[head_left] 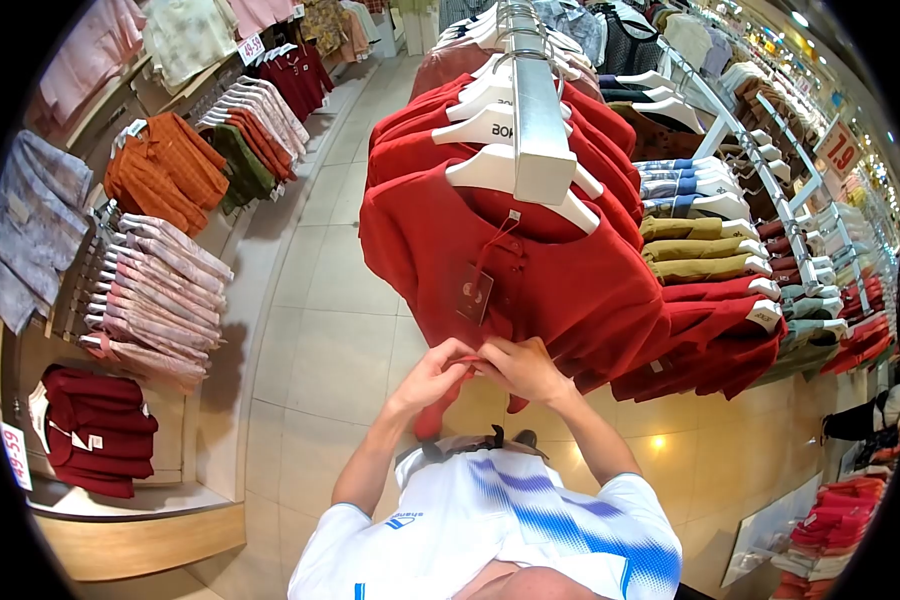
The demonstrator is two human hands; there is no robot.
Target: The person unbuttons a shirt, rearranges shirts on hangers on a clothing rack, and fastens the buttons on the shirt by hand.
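A red shirt (410, 240) hangs on a white hanger (485, 168) at the front end of a metal rail (540, 130). Its dark tag (473, 293) dangles on a red string below the neckline. My left hand (437, 372) pinches the front of this shirt low down, with the fingers closed on the red cloth. Right beside it, my right hand (518, 367) is closed on the same front, thumbs close together. Just what part of the cloth lies between the fingertips is partly hidden by my fingers.
More red shirts hang behind on the same rail. To the right, a lower rack (790, 220) carries clothes in several colours. Wall racks on the left hold orange shirts (165, 168), pink patterned shirts (165, 290) and dark red shirts (98, 430). A tiled aisle (335, 350) runs between.
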